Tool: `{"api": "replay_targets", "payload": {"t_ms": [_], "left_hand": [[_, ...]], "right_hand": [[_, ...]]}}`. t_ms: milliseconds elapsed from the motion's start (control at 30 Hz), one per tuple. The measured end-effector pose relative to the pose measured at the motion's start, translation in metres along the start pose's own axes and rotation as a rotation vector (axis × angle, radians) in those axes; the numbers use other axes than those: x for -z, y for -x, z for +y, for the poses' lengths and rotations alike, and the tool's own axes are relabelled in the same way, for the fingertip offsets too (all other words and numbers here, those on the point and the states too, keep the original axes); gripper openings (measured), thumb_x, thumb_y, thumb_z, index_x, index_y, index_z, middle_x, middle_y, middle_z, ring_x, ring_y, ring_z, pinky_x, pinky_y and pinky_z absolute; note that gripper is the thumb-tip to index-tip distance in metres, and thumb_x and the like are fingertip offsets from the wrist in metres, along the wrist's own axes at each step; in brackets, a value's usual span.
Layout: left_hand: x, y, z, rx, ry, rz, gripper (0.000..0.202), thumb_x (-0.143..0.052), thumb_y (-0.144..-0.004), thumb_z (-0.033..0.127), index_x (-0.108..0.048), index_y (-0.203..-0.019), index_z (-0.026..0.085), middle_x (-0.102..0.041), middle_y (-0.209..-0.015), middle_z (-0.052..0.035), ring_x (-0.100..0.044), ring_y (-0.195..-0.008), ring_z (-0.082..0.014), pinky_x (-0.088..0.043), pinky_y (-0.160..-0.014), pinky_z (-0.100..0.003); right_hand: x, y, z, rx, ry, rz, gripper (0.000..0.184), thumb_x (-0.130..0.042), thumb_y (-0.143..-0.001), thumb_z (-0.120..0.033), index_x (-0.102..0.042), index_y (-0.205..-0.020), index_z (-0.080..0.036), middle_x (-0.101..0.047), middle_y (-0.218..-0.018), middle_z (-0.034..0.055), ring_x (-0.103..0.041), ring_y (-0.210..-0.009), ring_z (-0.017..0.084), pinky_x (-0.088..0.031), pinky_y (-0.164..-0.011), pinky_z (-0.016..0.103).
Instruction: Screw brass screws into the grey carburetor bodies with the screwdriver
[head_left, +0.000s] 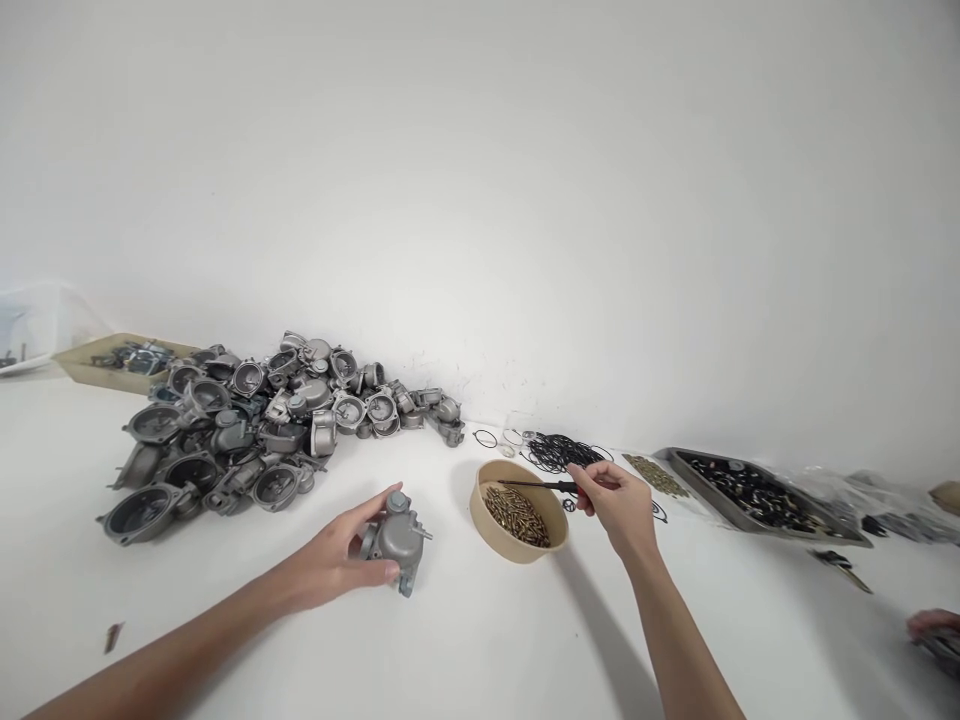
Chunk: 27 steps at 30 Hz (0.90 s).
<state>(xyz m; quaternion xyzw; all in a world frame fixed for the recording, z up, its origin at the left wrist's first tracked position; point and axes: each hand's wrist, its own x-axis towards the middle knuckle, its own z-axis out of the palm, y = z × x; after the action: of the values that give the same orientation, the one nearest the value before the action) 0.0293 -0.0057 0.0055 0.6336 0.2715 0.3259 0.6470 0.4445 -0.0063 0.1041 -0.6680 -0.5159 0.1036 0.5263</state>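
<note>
My left hand (330, 562) is closed around a grey metal carburetor float bowl (400, 540), thumb on the near side and fingers behind. The part has a round cap on top and a small spout pointing right. In my right hand (616, 502) is a thin dark screwdriver (551, 486), pinched by its handle and held almost level. Its shaft reaches left over a round cardboard bowl (525, 556). Small brass-coloured screws or pins (517, 515) fill the bottom of that bowl; their exact kind is hard to make out.
Many similar grey castings (277, 435) are heaped at the left, beside a yellowish tray (97, 370). Black rubber rings (564, 452) and small brass pieces (656, 475) lie behind. A dark tray (720, 510) stands right. Another person's hand (934, 622) shows at the right edge.
</note>
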Motion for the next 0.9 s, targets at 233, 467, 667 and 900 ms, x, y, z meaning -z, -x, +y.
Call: {"api": "replay_targets", "payload": {"t_ms": [233,467,667,900], "left_hand": [[-0.023,0.003,0.003,0.056,-0.23,0.202,0.115,-0.092,-0.073,0.03,-0.028,-0.169,0.031,-0.057,-0.156,-0.0129,-0.053,-0.144,-0.0387,-0.034,-0.126,-0.058],[-0.032,0.009,0.015,0.027,-0.367,0.272,0.104,-0.084,-0.076,0.026,-0.033,-0.167,0.033,-0.052,-0.158,-0.0095,-0.049,-0.146,-0.0365,-0.039,-0.124,-0.052],[-0.041,0.013,0.015,0.114,-0.368,0.352,0.103,-0.08,-0.081,0.033,-0.027,-0.169,0.035,-0.052,-0.159,-0.0095,-0.048,-0.148,-0.037,-0.039,-0.123,-0.056],[-0.037,0.012,0.01,0.065,-0.441,0.318,0.094,-0.072,-0.082,0.029,-0.032,-0.167,0.033,-0.051,-0.163,-0.0079,-0.045,-0.151,-0.0356,-0.035,-0.127,-0.053]], "right_hand": [[-0.002,0.001,0.002,-0.004,0.081,-0.003,0.036,-0.082,-0.079,-0.043,-0.06,-0.063,-0.02,-0.064,-0.048,0.0021,-0.056,-0.041,0.014,-0.045,-0.041,0.022],[-0.004,0.004,0.002,0.019,0.099,0.001,0.039,-0.083,-0.078,-0.048,-0.059,-0.062,-0.021,-0.064,-0.048,0.0025,-0.056,-0.04,0.015,-0.046,-0.041,0.022],[-0.002,0.004,0.0,0.035,0.073,0.025,0.04,-0.082,-0.077,-0.05,-0.059,-0.062,-0.021,-0.064,-0.047,0.0036,-0.057,-0.039,0.016,-0.046,-0.038,0.023],[-0.001,0.004,-0.005,0.016,0.034,0.041,0.043,-0.085,-0.076,-0.051,-0.059,-0.062,-0.02,-0.062,-0.046,0.0029,-0.055,-0.039,0.014,-0.044,-0.037,0.022]]}}
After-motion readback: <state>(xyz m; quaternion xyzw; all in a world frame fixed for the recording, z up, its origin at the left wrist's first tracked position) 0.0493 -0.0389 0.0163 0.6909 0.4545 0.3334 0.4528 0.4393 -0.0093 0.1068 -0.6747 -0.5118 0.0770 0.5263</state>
